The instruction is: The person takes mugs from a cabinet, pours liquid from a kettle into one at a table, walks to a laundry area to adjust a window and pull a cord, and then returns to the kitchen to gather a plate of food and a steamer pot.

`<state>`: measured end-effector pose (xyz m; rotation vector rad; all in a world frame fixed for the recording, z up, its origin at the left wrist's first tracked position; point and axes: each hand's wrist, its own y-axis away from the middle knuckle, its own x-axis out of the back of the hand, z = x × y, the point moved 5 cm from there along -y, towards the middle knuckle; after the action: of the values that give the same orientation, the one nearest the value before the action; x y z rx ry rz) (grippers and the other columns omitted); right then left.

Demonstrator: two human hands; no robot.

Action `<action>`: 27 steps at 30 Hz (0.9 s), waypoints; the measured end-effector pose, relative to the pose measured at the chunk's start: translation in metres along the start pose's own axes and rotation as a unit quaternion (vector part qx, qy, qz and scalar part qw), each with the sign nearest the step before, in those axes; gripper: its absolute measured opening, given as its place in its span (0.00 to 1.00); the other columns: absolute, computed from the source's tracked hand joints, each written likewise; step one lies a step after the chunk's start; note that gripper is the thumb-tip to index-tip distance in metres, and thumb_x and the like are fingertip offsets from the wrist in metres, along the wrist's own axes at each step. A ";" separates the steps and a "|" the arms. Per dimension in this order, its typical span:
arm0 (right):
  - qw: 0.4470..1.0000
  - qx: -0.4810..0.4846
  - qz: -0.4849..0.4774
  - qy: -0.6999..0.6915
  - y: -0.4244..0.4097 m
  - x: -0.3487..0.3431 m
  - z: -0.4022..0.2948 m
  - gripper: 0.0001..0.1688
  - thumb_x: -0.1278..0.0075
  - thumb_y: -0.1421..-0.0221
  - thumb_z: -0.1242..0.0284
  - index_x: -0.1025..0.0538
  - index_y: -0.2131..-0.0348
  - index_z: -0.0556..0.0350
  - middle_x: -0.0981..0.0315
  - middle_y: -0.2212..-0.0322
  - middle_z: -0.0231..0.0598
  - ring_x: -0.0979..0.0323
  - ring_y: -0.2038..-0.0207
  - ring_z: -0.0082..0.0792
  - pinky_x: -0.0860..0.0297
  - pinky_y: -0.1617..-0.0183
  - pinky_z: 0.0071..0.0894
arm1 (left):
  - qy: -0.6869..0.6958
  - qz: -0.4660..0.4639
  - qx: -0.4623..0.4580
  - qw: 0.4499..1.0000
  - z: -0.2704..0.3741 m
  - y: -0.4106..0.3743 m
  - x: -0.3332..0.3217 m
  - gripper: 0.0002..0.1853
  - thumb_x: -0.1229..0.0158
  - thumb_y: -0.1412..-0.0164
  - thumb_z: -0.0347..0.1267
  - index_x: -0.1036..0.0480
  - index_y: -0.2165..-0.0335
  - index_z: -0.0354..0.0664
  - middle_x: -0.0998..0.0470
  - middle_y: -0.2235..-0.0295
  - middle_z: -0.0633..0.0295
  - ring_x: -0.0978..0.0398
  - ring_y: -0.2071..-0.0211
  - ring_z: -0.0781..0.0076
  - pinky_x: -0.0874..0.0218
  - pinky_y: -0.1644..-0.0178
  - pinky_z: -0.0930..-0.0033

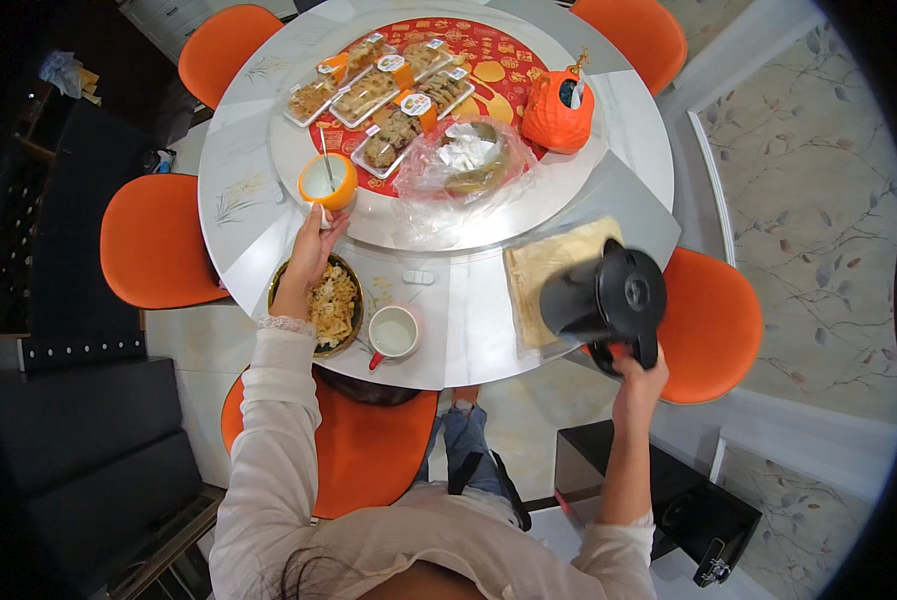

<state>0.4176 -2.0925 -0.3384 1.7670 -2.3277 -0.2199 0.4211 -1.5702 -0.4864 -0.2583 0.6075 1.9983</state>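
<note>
My left hand (319, 244) grips the handle of an orange mug (341, 196), which has a pale inside and a spoon (327, 161) standing in it. The mug is at the near-left rim of the turntable. My right hand (637, 386) is closed on the handle of a black lidded kettle (580, 300), tilted and slightly blurred, over the right side of the table. Beneath my left wrist is a bowl of food (334, 307), partly covered by my arm. Beside it stands a white mug with a red handle (394, 332), holding clear liquid.
Several clear food packs (373, 94) lie on the turntable's red mat (418, 34), with a plastic bag (467, 161) and an orange tissue holder (557, 116). A yellowish cloth (527, 266) lies under the kettle. Orange chairs (152, 240) ring the round table (227, 142).
</note>
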 end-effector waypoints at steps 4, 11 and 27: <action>0.999 0.049 -0.004 0.007 -0.067 -0.053 0.003 0.13 0.54 0.67 0.85 0.29 0.73 0.61 0.34 0.77 0.29 0.36 0.73 0.23 0.40 0.69 0.20 | 0.005 0.000 -0.004 1.000 -0.005 -0.006 0.002 0.18 0.65 0.32 0.42 0.39 0.74 0.42 0.31 0.60 0.51 0.32 0.53 0.62 0.42 0.42 0.63; 0.997 0.082 -0.012 -0.004 -0.137 -0.132 0.011 0.09 0.53 0.65 0.84 0.28 0.76 0.60 0.33 0.79 0.28 0.38 0.78 0.21 0.41 0.74 0.20 | -0.099 0.066 0.023 0.993 -0.008 -0.002 0.008 0.21 0.64 0.33 0.45 0.36 0.66 0.38 0.31 0.59 0.53 0.33 0.52 0.63 0.40 0.46 0.66; 0.998 0.045 -0.007 -0.050 -0.048 -0.024 0.016 0.14 0.52 0.67 0.86 0.28 0.72 0.62 0.33 0.77 0.29 0.35 0.73 0.23 0.38 0.68 0.22 | -0.324 0.027 -0.039 0.945 0.034 0.226 -0.058 0.09 0.57 0.34 0.31 0.34 0.59 0.39 0.29 0.57 0.61 0.31 0.57 0.74 0.40 0.50 0.70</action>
<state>0.4647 -2.0824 -0.3670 1.8544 -2.4319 -0.2119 0.2548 -1.6830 -0.3629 0.3678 0.1129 2.0040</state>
